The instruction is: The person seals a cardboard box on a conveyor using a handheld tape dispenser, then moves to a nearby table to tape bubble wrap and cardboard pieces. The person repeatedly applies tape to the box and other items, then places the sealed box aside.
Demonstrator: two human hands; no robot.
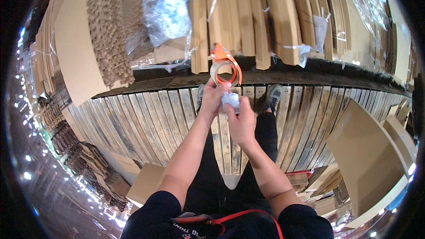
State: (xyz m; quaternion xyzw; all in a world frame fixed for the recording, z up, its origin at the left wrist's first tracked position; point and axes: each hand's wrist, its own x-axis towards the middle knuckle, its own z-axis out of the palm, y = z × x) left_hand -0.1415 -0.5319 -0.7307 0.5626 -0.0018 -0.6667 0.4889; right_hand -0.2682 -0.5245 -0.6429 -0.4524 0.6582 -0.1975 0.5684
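In front of my body, my left hand (216, 97) is closed around the lower end of an orange tape dispenser (220, 53). Its roll of tape (215, 69) faces up, with the orange head pointing away from me. Just to the right and nearer, my right hand (241, 118) grips a small whitish, crumpled wad that looks like plastic (231, 102). The wad lies between the two hands, and the left fingers come up close against it. Whether a strip of tape joins the wad and the dispenser cannot be made out.
Strapped bundles of long cardboard strips (283, 22) stand ahead, beside crumpled clear plastic (167, 17) and a stack of corrugated pieces (106, 31). My shoes (273, 97) rest on a slatted wooden platform (155, 110). Large cardboard sheets (367, 146) lean at the right.
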